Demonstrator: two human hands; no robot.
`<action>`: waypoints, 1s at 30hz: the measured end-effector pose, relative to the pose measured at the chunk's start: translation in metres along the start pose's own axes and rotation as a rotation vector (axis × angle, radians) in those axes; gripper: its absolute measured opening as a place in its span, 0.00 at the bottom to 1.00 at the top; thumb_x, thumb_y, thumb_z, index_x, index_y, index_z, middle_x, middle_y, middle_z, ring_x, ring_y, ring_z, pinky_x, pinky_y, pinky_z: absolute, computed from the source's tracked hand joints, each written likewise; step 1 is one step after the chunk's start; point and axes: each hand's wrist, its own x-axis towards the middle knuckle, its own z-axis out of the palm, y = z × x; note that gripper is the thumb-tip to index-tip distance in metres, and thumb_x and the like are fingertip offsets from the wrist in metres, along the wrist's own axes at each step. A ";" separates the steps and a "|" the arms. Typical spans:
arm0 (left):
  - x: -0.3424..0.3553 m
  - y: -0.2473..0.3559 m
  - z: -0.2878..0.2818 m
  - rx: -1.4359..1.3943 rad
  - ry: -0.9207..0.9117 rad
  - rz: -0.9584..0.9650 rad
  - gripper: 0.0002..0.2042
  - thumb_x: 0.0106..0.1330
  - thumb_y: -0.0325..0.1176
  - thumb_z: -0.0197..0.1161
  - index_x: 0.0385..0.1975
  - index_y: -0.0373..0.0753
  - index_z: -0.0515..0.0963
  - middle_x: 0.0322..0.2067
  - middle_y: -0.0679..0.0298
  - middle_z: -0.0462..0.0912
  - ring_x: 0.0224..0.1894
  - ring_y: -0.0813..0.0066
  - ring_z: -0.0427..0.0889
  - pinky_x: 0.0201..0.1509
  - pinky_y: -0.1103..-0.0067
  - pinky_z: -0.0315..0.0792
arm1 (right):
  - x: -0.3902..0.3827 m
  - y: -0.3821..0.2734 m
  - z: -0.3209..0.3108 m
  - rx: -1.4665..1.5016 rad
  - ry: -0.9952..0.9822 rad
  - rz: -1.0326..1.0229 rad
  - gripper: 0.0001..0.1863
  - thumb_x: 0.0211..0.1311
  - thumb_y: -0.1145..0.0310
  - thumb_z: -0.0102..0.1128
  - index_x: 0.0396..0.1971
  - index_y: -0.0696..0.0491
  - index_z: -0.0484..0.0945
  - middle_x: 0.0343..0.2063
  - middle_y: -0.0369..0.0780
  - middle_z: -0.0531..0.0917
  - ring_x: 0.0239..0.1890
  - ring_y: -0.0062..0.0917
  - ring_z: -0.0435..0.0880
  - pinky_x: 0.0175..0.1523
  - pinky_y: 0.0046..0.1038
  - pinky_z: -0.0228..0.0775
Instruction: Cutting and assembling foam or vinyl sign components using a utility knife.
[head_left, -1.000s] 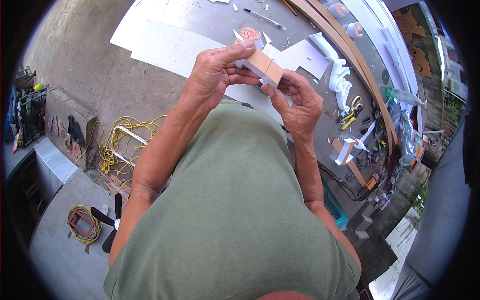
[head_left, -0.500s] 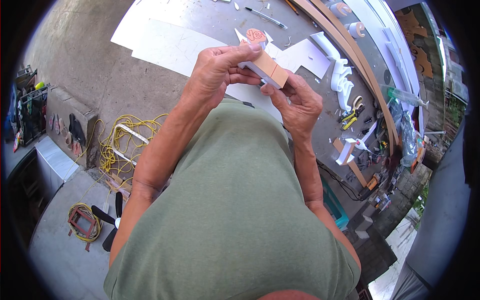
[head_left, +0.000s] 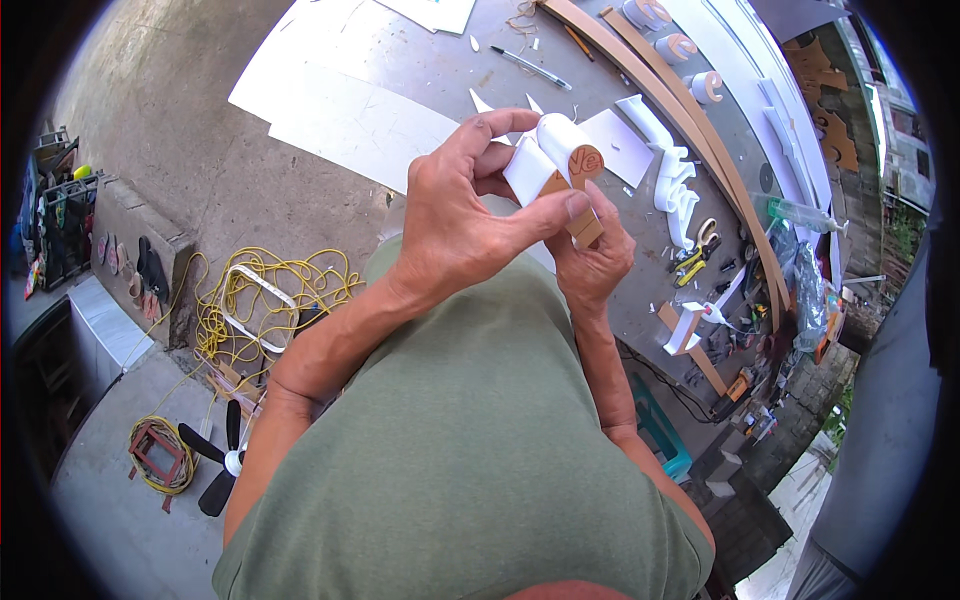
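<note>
My left hand [head_left: 458, 220] is closed around a small cut piece [head_left: 537, 172] of white board with tan faces and a rounded end marked with red lines. The thumb presses on the tan face and the index finger arches over the top. Below and right of it, my right hand [head_left: 592, 255] grips the tan lower end, its fingers partly hidden behind the piece. Just beyond my hands, white offcuts [head_left: 620, 145] lie on the grey worktable [head_left: 640, 290], and a white curved cut-out [head_left: 677, 185] sits to the right.
The table also holds large white sheets [head_left: 330, 140], a pen [head_left: 530, 67], long tan strips [head_left: 700, 130], scissors [head_left: 705, 240], pliers [head_left: 688, 268] and a glue gun [head_left: 713, 312]. Yellow cords [head_left: 255, 300] and a black-bladed fan [head_left: 215, 465] are at lower left, beside a concrete block [head_left: 165, 230].
The piece has turned so its white side and rounded end face me. My left hand has swung lower and rightward, thumb now lower on it. The view has shifted slightly.
</note>
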 end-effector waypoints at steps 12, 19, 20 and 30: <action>-0.001 -0.005 0.004 0.041 0.030 0.161 0.32 0.55 0.30 0.78 0.57 0.28 0.66 0.40 0.50 0.85 0.44 0.70 0.86 0.47 0.79 0.81 | 0.002 0.005 0.003 -0.067 0.099 -0.174 0.29 0.44 0.74 0.81 0.50 0.59 0.80 0.43 0.47 0.87 0.45 0.32 0.87 0.50 0.32 0.80; 0.001 -0.011 0.002 0.023 0.017 0.167 0.31 0.55 0.29 0.77 0.56 0.28 0.67 0.40 0.52 0.85 0.44 0.71 0.86 0.47 0.79 0.81 | 0.002 0.006 0.001 -0.122 0.073 -0.190 0.30 0.44 0.74 0.81 0.51 0.58 0.80 0.43 0.46 0.87 0.45 0.33 0.88 0.50 0.31 0.81; 0.002 -0.014 0.003 -0.056 0.055 0.164 0.30 0.54 0.32 0.78 0.53 0.28 0.68 0.37 0.51 0.85 0.40 0.71 0.87 0.44 0.79 0.82 | 0.002 0.006 0.001 -0.133 0.064 -0.182 0.30 0.44 0.74 0.80 0.51 0.58 0.80 0.44 0.46 0.87 0.45 0.34 0.88 0.50 0.31 0.81; -0.001 -0.018 -0.002 -0.157 0.045 0.148 0.33 0.54 0.32 0.78 0.57 0.24 0.70 0.39 0.50 0.86 0.42 0.71 0.86 0.46 0.78 0.81 | 0.004 0.000 0.002 -0.129 0.032 -0.178 0.30 0.45 0.72 0.80 0.52 0.56 0.80 0.43 0.46 0.87 0.44 0.33 0.88 0.49 0.31 0.82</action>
